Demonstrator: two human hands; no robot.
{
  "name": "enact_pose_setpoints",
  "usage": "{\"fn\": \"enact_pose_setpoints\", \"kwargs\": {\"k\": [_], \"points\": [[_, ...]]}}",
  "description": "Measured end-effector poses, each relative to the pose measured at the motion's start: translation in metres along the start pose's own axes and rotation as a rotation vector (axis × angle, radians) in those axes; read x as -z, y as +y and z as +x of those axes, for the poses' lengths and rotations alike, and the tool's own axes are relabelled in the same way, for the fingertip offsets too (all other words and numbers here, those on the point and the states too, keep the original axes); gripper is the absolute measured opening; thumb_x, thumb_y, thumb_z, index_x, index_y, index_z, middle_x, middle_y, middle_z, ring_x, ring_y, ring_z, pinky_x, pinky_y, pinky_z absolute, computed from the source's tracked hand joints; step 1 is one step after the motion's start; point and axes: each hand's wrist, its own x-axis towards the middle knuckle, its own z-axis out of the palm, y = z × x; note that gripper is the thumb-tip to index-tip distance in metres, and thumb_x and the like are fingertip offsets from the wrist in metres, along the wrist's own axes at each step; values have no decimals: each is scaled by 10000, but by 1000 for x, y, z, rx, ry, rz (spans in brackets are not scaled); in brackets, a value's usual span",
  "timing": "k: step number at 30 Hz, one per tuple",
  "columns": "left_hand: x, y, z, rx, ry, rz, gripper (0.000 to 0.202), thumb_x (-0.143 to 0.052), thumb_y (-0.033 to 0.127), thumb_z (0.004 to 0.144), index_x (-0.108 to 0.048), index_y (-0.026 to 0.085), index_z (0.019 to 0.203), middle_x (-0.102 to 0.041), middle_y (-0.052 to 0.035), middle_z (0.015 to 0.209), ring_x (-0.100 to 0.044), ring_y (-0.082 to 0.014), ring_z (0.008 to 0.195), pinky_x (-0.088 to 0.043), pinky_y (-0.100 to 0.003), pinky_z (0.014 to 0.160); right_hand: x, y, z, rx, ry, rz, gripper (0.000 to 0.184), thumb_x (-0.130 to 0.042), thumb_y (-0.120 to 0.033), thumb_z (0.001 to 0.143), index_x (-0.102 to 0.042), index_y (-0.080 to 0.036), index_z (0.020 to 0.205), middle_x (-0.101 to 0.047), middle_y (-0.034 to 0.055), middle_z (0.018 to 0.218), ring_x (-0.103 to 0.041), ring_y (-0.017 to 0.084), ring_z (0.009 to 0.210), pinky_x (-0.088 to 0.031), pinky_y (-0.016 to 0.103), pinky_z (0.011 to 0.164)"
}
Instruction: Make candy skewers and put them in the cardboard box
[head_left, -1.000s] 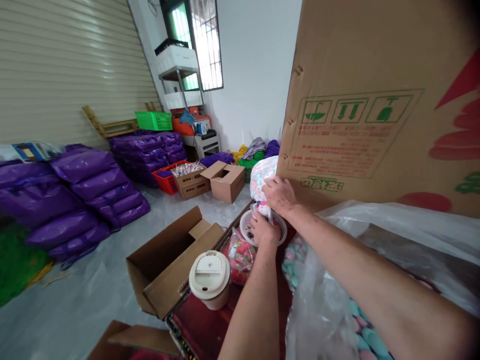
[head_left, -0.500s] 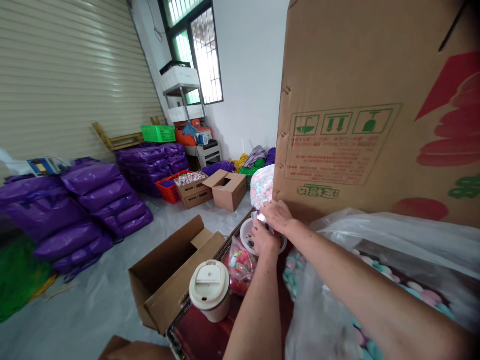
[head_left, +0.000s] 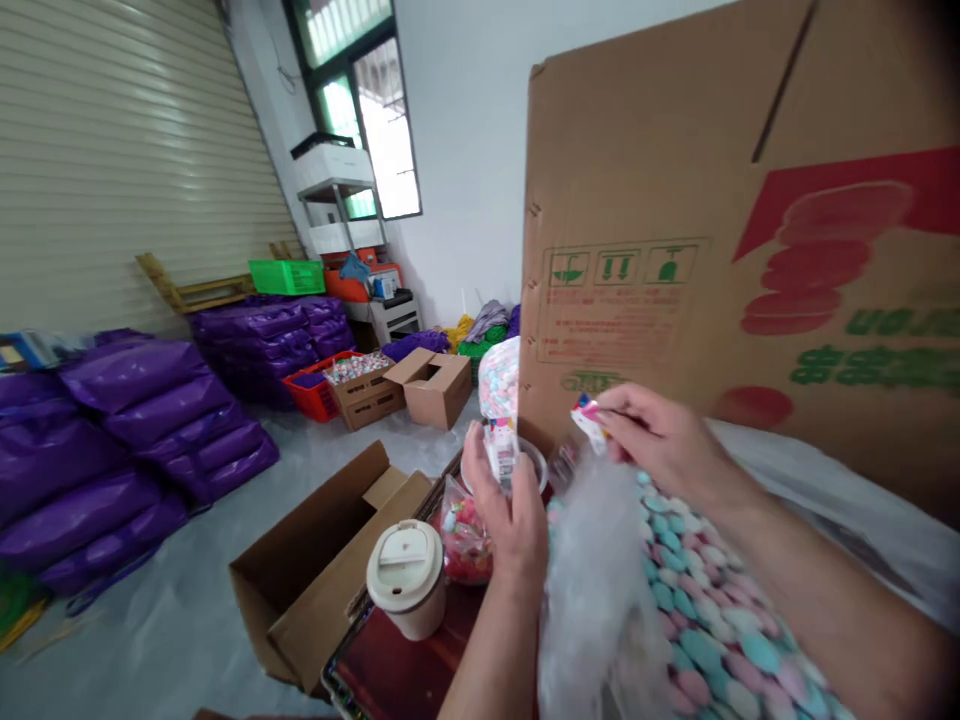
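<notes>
My left hand (head_left: 510,500) holds a small white printed packet (head_left: 501,450) with a barcode, between thumb and fingers. My right hand (head_left: 660,435) is raised in front of the large carton and pinches a small white piece with blue and pink print (head_left: 589,412); whether it is torn from a packet I cannot tell. Below the right hand lies a clear plastic bag (head_left: 600,570) of pink, teal and white pebble-shaped pieces (head_left: 705,600). Behind my left hand is a round white tub (head_left: 534,465), partly hidden. A clear bag of red and pink pieces (head_left: 466,540) lies beside my left wrist.
A lidded cup (head_left: 407,580) stands on the dark red surface (head_left: 405,660). A big printed carton (head_left: 637,200) rises at the right, with a bag of pastel pieces (head_left: 499,378) at its edge. An open cardboard box (head_left: 322,570) sits at the left. Purple bundles (head_left: 142,410) are stacked beyond.
My hands have come apart. The right moved right and up with the small printed piece; the left turned and now shows the barcoded packet. The view swung right, exposing more pastel pieces.
</notes>
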Motion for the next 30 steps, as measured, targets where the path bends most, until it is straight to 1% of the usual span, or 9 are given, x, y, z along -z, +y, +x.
{"fn": "enact_pose_setpoints", "kwargs": {"k": [2, 4, 7, 10, 13, 16, 22, 25, 30], "points": [[20, 33, -27, -210, -232, -106, 732, -598, 393, 819, -244, 236, 1440, -319, -104, 1505, -300, -281, 1383, -269, -440, 1129, 26, 6, -55, -112, -27, 305, 228, -553, -430, 867, -582, -204, 861, -513, -50, 539, -470, 103, 479, -376, 215, 468], [28, 59, -49, -200, -547, -87, 800, -743, 455, 669, -409, 205, 1352, -440, -131, 1412, -370, -322, 1327, -314, -466, 1092, 37, 13, -109, -226, -13, 485, 245, -607, -443, 834, -567, -203, 808, -495, -59, 541, -437, 87, 459, -355, 210, 447], [18, 68, -81, 87, -1031, -60, 527, -767, 432, 631, -602, 159, 1050, -660, -79, 958, -613, -237, 914, -503, -345, 789, 37, 24, -176, -380, 99, 607, 270, -597, -455, 843, -526, -204, 771, -434, -79, 511, -386, 72, 422, -315, 206, 421], [8, 49, -123, 329, -1268, -110, 202, -674, 325, 719, -589, 144, 743, -555, 24, 604, -506, -97, 557, -395, -205, 525, 42, 34, -228, -490, 136, 574, 309, -554, -466, 861, -499, -201, 710, -428, -75, 526, -399, 73, 442, -341, 207, 443], [13, 32, -158, 352, -1345, -119, 80, -603, 223, 746, -611, 146, 724, -597, 13, 623, -519, -99, 576, -393, -202, 549, 55, 42, -265, -526, -44, 457, 196, -616, -401, 809, -597, -208, 830, -563, -36, 700, -522, 104, 607, -435, 222, 562], [23, 34, -174, 161, -1468, 12, 106, -566, 201, 771, -669, 180, 778, -671, -11, 724, -595, -149, 697, -451, -242, 656, 55, 48, -289, -489, -147, 450, 180, -634, -330, 757, -636, -210, 892, -607, -13, 785, -552, 132, 701, -449, 247, 627], [23, 63, -188, -138, -1363, 267, 190, -595, 310, 807, -646, 223, 968, -692, -55, 967, -615, -225, 918, -468, -341, 831, 32, 53, -315, -443, 176, 382, 298, -549, -405, 801, -476, -197, 599, -445, -28, 577, -392, 117, 567, -343, 242, 520], [14, 65, -208, -35, -1211, 231, 412, -712, 349, 718, -590, 203, 1083, -675, -62, 992, -609, -218, 917, -469, -332, 824, 32, 58, -321, -480, 289, 392, 378, -519, -466, 820, -432, -203, 562, -386, -35, 539, -366, 115, 541, -319, 246, 496], [-1, 52, -232, 258, -1275, 74, 284, -668, 424, 746, -570, 165, 682, -544, 22, 590, -500, -116, 564, -412, -234, 560, 36, 66, -333, -475, 335, 398, 478, -465, -535, 845, -353, -212, 511, -327, -32, 501, -335, 114, 504, -294, 263, 476]]}}
